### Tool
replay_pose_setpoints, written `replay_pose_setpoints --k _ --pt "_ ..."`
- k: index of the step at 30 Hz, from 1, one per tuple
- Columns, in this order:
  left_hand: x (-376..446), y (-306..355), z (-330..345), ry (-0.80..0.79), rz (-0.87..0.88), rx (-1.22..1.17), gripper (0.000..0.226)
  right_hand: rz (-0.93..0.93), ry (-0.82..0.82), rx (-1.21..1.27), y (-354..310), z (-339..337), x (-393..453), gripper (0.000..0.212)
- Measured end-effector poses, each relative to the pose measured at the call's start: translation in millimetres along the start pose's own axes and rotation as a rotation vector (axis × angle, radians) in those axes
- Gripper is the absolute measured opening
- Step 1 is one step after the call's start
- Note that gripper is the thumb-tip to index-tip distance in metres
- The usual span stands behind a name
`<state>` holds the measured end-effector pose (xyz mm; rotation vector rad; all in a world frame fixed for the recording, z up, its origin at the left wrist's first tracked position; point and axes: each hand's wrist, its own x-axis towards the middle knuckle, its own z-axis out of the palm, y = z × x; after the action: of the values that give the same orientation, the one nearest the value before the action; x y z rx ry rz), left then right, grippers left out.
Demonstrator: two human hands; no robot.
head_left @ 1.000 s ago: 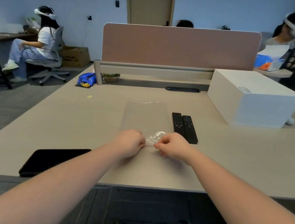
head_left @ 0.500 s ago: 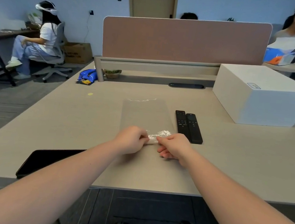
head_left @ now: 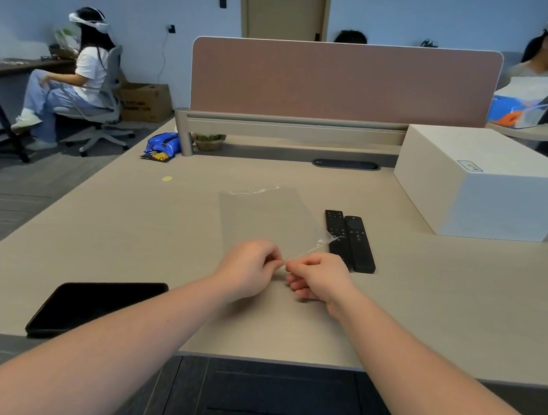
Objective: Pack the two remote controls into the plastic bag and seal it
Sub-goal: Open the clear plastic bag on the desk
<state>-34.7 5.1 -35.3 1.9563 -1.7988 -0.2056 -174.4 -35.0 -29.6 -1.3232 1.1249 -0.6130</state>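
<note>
A clear plastic bag (head_left: 264, 216) lies flat on the beige desk (head_left: 444, 297), its near edge lifted. My left hand (head_left: 246, 267) and my right hand (head_left: 317, 274) sit close together, both pinching that near edge between fingertips. The edge's right corner curls up, shiny, toward the remotes. Two black remote controls (head_left: 348, 239) lie side by side on the desk just right of the bag, outside it, a little beyond my right hand.
A black tablet (head_left: 94, 306) lies near the desk's front left edge. A large white box (head_left: 482, 184) stands at the right rear. A pink divider panel (head_left: 343, 81) closes off the back of the desk. Seated people with headsets are at far left and far right.
Both hands stayed on the bag's near edge. The right corner of that edge has lifted and stretched toward the remotes. The camera view has shifted slightly.
</note>
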Motion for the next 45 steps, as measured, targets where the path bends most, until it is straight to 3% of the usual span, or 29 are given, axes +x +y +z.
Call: replay_pose_setpoints --k 6,12,17,23,28,35,41,45 --pt "1 6 4 0.011 -0.024 -0.010 0.009 0.026 0.005 -0.026 -2 -2 2 0.004" --pt "3 6 7 0.011 -0.063 -0.104 0.008 0.024 -0.021 -0.031 0 -5 4 0.014" --pt "3 6 4 -0.059 0.010 0.006 0.013 0.026 -0.045 -0.100 2 -6 5 0.023" --pt "6 16 4 0.012 0.014 0.106 0.013 0.031 0.027 -0.068 6 -8 7 0.025" --pt "12 -1 -22 0.193 -0.186 0.010 0.007 0.070 0.039 -0.005 5 -11 6 0.022" --pt "0 3 -33 0.155 0.067 0.094 0.021 0.103 0.068 0.042 5 -10 7 0.025" --pt "19 -19 -66 0.283 -0.196 0.180 0.022 0.113 0.121 0.065 8 -12 7 0.027" --pt "18 -16 -65 0.242 -0.209 0.180 0.025 0.089 0.121 0.054 8 -12 6 0.023"
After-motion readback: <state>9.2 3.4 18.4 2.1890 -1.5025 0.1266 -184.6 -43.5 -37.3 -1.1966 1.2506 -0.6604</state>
